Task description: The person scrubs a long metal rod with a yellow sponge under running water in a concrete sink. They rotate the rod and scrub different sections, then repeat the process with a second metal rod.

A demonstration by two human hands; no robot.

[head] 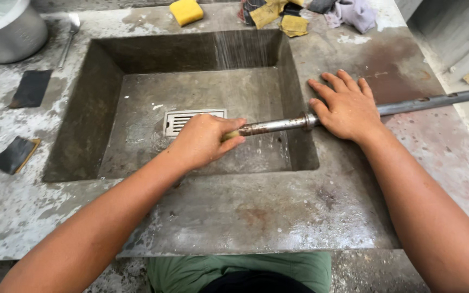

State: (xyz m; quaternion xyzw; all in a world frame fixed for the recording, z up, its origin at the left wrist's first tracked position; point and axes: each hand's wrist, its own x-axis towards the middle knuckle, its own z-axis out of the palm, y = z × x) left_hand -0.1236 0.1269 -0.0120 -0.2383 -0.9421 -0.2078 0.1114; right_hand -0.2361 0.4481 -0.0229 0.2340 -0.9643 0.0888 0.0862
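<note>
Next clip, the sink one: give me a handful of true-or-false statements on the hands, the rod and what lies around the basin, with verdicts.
1. The right hand presses flat on the metal rod at the sink edge. True.
2. The left hand lies empty on the counter. False: it grips the rod's end over the basin, something yellowish showing in its grasp.
3. Water streams into the basin. True.
4. The yellow sponge sits on the floor drain grate. False: it lies on the counter behind the sink.
5. The metal pot stands inside the basin. False: it stands on the counter, far left corner.

Grey concrete sink (pixel 109 59), rust-brown and silver metal rod (pixel 275 126), yellow sponge (pixel 186 11), black sandpaper sheets (pixel 30 88), green trousers (pixel 202 271).
</note>
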